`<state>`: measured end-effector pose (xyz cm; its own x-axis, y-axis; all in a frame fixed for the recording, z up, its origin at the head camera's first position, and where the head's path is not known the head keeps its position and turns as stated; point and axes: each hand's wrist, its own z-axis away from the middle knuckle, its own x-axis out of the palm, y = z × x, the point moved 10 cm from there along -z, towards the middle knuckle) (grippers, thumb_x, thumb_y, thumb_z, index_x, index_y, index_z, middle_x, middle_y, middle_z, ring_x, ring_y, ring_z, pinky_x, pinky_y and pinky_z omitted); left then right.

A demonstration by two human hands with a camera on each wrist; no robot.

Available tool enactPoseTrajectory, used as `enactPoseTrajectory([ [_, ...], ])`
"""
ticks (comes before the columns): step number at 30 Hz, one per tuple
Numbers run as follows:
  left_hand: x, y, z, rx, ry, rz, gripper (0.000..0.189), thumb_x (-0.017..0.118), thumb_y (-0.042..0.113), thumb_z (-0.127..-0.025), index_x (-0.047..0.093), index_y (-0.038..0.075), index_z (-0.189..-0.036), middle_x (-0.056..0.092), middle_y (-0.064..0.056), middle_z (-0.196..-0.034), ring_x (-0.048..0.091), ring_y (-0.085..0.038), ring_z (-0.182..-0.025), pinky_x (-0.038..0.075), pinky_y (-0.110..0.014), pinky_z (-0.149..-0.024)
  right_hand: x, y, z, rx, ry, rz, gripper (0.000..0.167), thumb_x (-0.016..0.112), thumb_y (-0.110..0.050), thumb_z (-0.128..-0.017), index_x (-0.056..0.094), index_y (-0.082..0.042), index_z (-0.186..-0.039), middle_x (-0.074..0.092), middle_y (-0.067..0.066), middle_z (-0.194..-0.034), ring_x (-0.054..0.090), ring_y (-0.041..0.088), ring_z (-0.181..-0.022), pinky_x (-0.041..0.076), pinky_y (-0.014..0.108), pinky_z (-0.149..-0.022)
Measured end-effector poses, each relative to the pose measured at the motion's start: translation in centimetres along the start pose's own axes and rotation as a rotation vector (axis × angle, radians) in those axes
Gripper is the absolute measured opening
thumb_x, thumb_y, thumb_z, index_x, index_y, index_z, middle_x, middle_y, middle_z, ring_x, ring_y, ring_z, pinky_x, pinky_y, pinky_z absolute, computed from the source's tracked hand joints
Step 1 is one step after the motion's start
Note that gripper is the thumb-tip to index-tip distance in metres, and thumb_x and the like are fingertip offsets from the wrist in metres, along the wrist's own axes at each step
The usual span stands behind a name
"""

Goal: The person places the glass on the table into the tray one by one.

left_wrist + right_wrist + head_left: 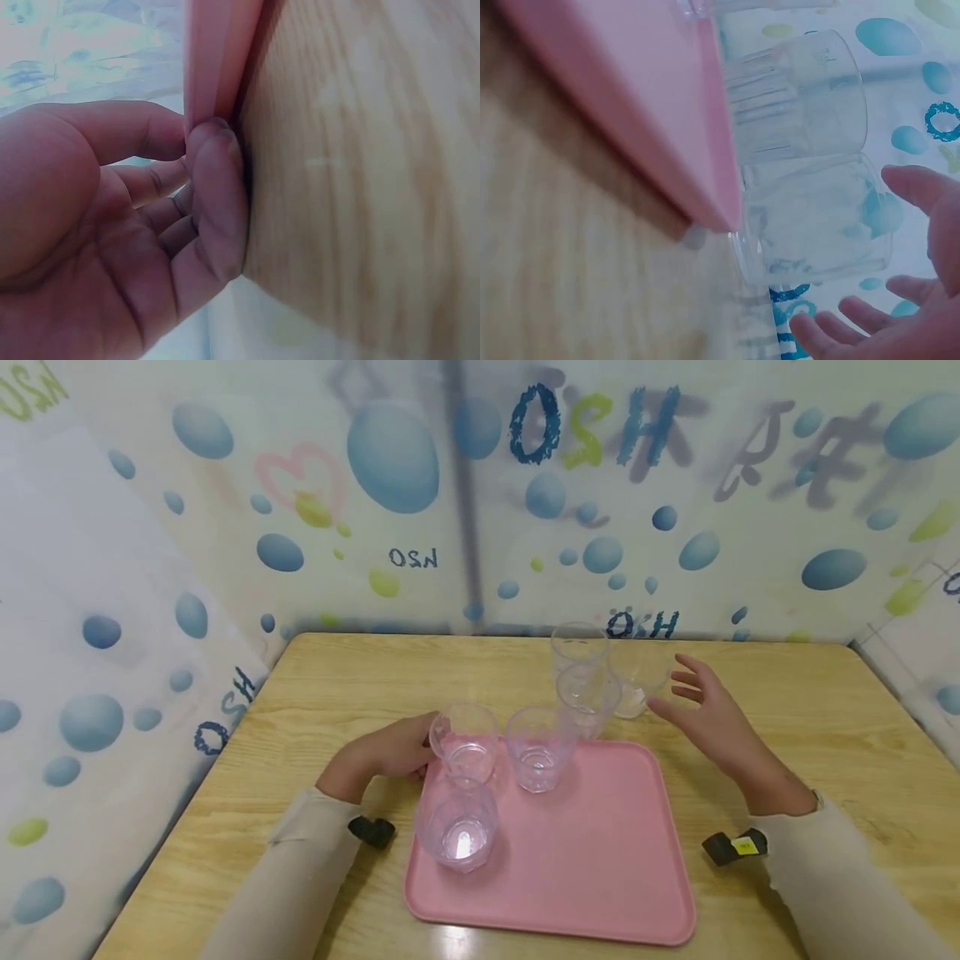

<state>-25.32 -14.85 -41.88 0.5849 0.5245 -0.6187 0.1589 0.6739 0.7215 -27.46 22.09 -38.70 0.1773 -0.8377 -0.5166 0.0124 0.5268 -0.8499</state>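
The patterned backdrop [510,510], pale with blue and green blobs, rises behind the wooden counter [360,672]. On that counter before me lies the pink tray [585,860], flat, with rounded corners, a low raised rim and a smooth, evenly coloured face. My left hand [393,747] is at its back left corner; from my head I see mostly the back of it, but the left wrist view shows thumb and finger pinching the rim from either side. My right hand [708,710] has its fingers spread and apart, just beside the rearmost right clear cup [641,672]; the right wrist view shows a gap between my fingers and the cups. Three upright clear cups [536,752] stand on the tray's left half and back, and three more, counting the one by my right hand, stand behind it. From above I see round rims and bright bases; side-on, the right wrist view adds vertical ridges low on one wall. A small black piece [735,847] at my right wrist bears a yellow label [745,846]
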Motion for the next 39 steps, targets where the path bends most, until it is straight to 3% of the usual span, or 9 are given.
enactPoseTrajectory([
  [5,0.1,-0.1,-0.1,0.004,-0.007,0.015,0.027,0.055,0.026,-0.104,0.051,0.015,-0.128,0.052,-0.001,-0.067,0.050,-0.013,-0.052,0.047,-0.027,-0.053,0.5,-0.6,-1.0,-0.012,-0.016,-0.027,0.102,0.066,-0.047,-0.094,-0.009,-0.027,-0.161,0.006,0.018,-0.167,0.016,0.047,-0.151,0.032,0.071,-0.108],
  [11,0.0,0.0,-0.1,0.002,-0.004,0.004,0.028,0.055,0.024,-0.104,0.051,0.015,-0.130,0.054,-0.002,-0.070,0.052,-0.014,-0.053,0.048,-0.027,-0.054,1.1,-0.8,-1.5,-0.016,-0.030,-0.051,0.103,0.065,-0.048,-0.094,-0.010,-0.027,-0.160,0.005,0.015,-0.168,0.012,0.048,-0.151,0.030,0.073,-0.108],
  [19,0.1,0.2,-0.2,0.004,-0.005,0.012,0.026,0.055,0.025,-0.103,0.051,0.014,-0.127,0.055,-0.003,-0.072,0.052,-0.014,-0.053,0.049,-0.029,-0.054,1.3,-0.8,-1.9,-0.044,-0.016,-0.075,0.100,0.064,-0.045,-0.096,-0.009,-0.023,-0.161,0.014,0.017,-0.166,0.021,0.048,-0.148,0.035,0.068,-0.108],
  [30,0.1,0.2,-0.2,-0.009,-0.004,0.004,0.024,0.053,0.026,-0.104,0.051,0.016,-0.126,0.053,0.000,-0.065,0.052,-0.015,-0.052,0.048,-0.029,-0.054,0.5,-0.9,-1.8,-0.020,0.019,-0.002,0.103,0.070,-0.050,-0.091,0.001,-0.022,-0.162,0.030,0.024,-0.155,0.033,0.045,-0.139,0.046,0.058,-0.098],
  [39,0.2,0.2,-0.2,-0.006,-0.009,0.006,0.019,0.051,0.027,-0.105,0.052,0.015,-0.120,0.051,0.000,-0.063,0.049,-0.014,-0.051,0.047,-0.028,-0.054,-0.2,-0.8,-1.2,0.020,0.043,0.009,0.103,0.073,-0.049,-0.088,0.009,-0.014,-0.160,0.030,0.023,-0.157,0.034,0.044,-0.140,0.045,0.061,-0.101],
])
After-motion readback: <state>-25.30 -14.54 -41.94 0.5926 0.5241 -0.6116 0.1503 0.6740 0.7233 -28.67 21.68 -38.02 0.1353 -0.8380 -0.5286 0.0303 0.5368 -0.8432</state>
